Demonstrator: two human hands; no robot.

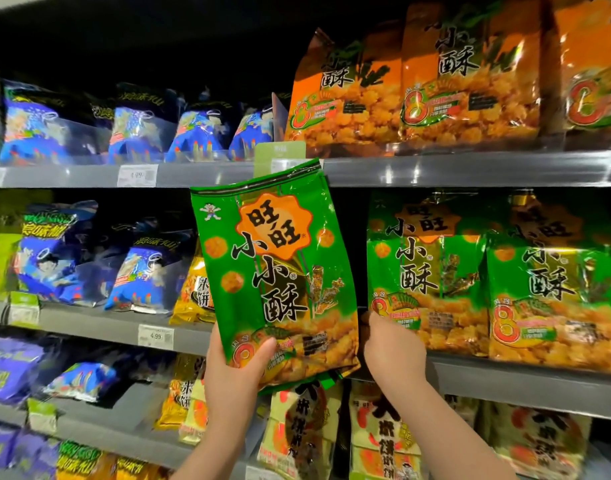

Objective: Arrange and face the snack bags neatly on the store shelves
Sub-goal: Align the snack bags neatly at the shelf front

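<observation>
Glossy, flat-sided green snack bag held upright before the middle shelf.
The left hand grips its crinkled lower left corner; the right hand is just right of it, and its grip cannot be told.

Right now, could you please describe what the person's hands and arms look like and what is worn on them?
The left hand and right hand are bare: no gloves, rings or watch show. Both forearms are uncovered down to the picture's bottom edge, with no sleeves, bracelets or markings in view.
</observation>
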